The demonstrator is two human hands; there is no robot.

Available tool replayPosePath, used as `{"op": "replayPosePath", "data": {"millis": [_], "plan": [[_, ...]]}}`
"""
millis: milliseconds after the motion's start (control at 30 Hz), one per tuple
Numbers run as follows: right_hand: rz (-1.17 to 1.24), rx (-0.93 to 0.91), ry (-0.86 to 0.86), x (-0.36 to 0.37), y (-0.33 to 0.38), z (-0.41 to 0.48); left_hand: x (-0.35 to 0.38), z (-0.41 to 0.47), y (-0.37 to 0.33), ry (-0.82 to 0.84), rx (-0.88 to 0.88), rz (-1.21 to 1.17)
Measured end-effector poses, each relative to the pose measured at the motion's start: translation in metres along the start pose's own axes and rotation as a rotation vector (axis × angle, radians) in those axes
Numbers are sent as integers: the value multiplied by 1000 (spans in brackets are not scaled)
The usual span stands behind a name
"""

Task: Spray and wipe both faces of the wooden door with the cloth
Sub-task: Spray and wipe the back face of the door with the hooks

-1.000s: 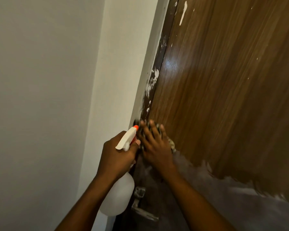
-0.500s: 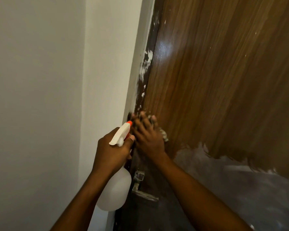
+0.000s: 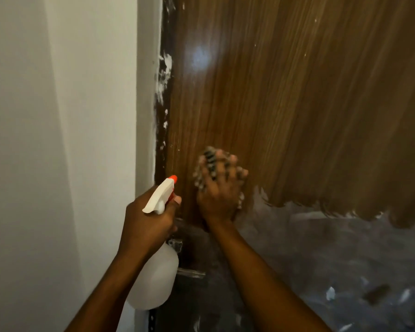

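**Cloth pressed to the door, spray bottle held beside it**

The wooden door (image 3: 297, 104) fills the view from twelve to three o'clock, brown and streaky, with a soft shine high on its left part. A pale wall (image 3: 58, 116) takes up the whole nine o'clock side. A grey floor (image 3: 345, 259) smeared with white marks shows from four to five o'clock. Between wall and door runs a dark edge strip (image 3: 164, 92) flecked with white paint.

The spray bottle (image 3: 158, 279) is white and cloudy. Its body hangs toward six o'clock below the left hand (image 3: 149, 221), which wraps round its neck with one finger on the trigger. Its orange nozzle tip (image 3: 173, 179) points toward one o'clock, close to the door face.

The right hand (image 3: 218, 195) lies just at three o'clock of the nozzle, on the door. Its fingers are spread and bent over the bunched cloth (image 3: 209, 161), pressing it against the wood. The cloth is patterned dark and light. It shows between the fingers and past the fingertips at the hand's twelve o'clock, and a bit pokes out by the heel of the hand at four o'clock.

A small metal fitting (image 3: 175, 244) sits on the door edge, just behind the bottle's shoulder.
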State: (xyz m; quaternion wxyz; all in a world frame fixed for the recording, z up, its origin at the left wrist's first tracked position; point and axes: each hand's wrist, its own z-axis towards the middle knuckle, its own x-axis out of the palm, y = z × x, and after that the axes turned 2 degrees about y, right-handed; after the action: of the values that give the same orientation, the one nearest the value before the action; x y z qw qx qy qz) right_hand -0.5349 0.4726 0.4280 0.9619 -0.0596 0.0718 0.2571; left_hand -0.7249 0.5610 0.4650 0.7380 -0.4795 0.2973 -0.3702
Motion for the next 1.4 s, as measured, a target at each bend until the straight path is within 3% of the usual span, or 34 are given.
{"op": "replayPosePath", "data": {"millis": [67, 133, 267, 400, 467, 500, 600, 667, 733, 833, 933, 967, 1000, 1100, 1167, 1200, 1300, 1400], "plan": [[62, -321, 105, 10, -5, -21, 12, 8, 13, -22, -50, -36], [43, -480, 212, 9, -35, -69, 31, 6, 17, 26, -82, -56], [-79, -175, 277, -35, -118, -148, 71, -7, 24, 97, -110, -42], [-172, 352, 34, -47, -137, -81, 85, 1, 18, 72, -30, 10], [-127, 460, -58, -39, -112, -41, 86, 8, 15, 80, 6, 51], [-113, 399, -67, -34, -102, -35, 87, 9, 14, 78, 15, 59], [-49, -53, 98, -26, -97, -66, 102, 3, 19, 99, 7, 61], [-37, -178, 215, -32, -114, -113, 111, -6, 26, 121, 9, 82], [-84, -53, 280, -50, -141, -166, 123, -16, 36, 163, -19, 76], [-215, 317, 272, -78, -176, -186, 137, -26, 41, 214, -49, 84], [-130, 775, 17, -68, -165, -110, 139, -25, 39, 188, -46, 88], [-105, 810, -22, -63, -157, -85, 141, -23, 38, 175, -44, 79], [-119, 734, 1, -60, -150, -73, 143, -24, 36, 167, -45, 72], [-120, 159, 251, -61, -157, -104, 160, -32, 30, 201, -74, 27], [-124, 12, 380, -74, -185, -154, 175, -41, 29, 229, -89, 16], [-162, 62, 430, -82, -197, -179, 181, -45, 29, 242, -90, 12], [-293, 461, 442, -110, -230, -207, 202, -59, 30, 294, -107, 7], [-176, 858, 159, -106, -241, -140, 214, -62, 24, 304, -138, -4]]}}
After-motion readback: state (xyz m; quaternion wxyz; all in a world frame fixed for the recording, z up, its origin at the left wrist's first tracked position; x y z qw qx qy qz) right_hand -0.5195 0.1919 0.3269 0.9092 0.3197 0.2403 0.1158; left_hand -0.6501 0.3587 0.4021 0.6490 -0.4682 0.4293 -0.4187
